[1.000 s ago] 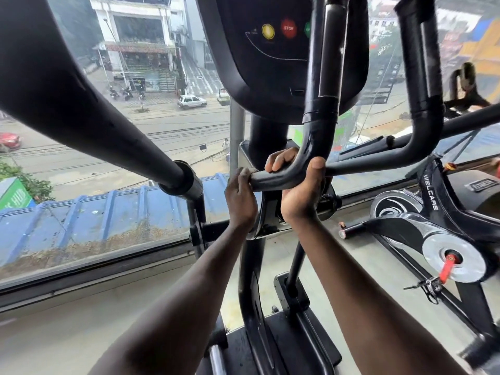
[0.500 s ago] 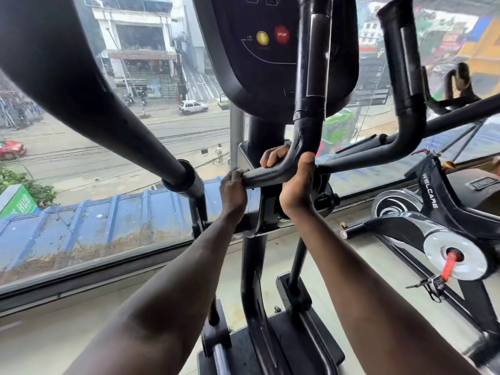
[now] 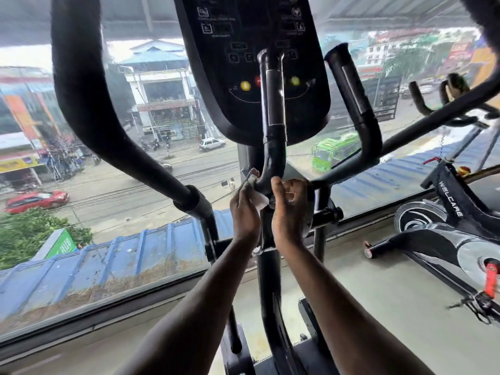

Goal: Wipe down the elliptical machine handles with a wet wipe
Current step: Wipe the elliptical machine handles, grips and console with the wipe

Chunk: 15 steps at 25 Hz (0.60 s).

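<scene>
**Beyond the glass & off to the side**

Big window (image 3: pixel 151 212) facing a street: red car (image 3: pixel 36 200) sitting at left, white car (image 3: pixel 211 144) parked by a white bldg (image 3: pixel 162 104), green bus (image 3: pixel 335 150) showing at right. Blue corrugated roof (image 3: pixel 108 263) lying just below the glass w/ debris on it. Exercise bike (image 3: pixel 454 231) marked WELCARE standing on the floor at right.

Only readable text: "WELCARE", white letters running down the black frame of the spin bike (image 3: pixel 451 201) on the right. Console (image 3: pixel 254 63) labels and icons too blurred to read. Street signs through the window illegible too.
</scene>
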Tool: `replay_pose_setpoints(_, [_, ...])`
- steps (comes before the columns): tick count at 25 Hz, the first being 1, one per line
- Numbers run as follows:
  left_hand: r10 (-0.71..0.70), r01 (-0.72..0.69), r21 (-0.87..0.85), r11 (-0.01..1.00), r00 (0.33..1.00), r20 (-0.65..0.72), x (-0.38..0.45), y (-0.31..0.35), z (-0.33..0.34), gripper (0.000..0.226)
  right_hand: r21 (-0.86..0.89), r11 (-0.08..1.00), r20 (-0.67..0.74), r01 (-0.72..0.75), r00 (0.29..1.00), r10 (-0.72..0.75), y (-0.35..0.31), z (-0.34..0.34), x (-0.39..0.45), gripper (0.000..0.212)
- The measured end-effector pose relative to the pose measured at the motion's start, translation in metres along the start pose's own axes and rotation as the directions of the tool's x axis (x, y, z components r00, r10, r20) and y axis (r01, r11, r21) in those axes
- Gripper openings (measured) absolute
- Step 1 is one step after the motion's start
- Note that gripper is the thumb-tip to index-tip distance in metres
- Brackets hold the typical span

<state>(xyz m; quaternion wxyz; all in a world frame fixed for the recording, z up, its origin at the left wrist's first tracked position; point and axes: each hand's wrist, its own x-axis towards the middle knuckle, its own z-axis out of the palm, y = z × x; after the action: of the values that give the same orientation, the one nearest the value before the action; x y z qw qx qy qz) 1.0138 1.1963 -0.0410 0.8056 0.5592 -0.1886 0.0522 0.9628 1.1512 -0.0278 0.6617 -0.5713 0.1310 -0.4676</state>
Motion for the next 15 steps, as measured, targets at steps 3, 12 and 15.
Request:
replay_pose_setpoints(3, [-0.028, 0.029, 0.061, 0.998, 0.999, -0.023, -0.011, 0.012, 0.002, 0.036, -0.047, 0.998, 0.063, -0.042, 0.997, 0.045, 0.002, 0.006, -0.011, 0.037])
replay_pose_setpoints(12, [0.023, -0.043, 0.184, 0.982, 0.994, 0.11, 0.002, 0.052, 0.017, 0.044, 0.049, 0.942, 0.023, 0.333, 0.942, -0.335, -0.039, -0.02, 0.003, 0.025])
replay_pose_setpoints(15, [-0.075, 0.04, 0.206, 0.978, 0.983, 0.167, 0.022, 0.059, 0.031, 0.058, -0.189, 0.748, 0.106, 0.636, 0.771, -0.628, -0.054, -0.012, 0.034, 0.04])
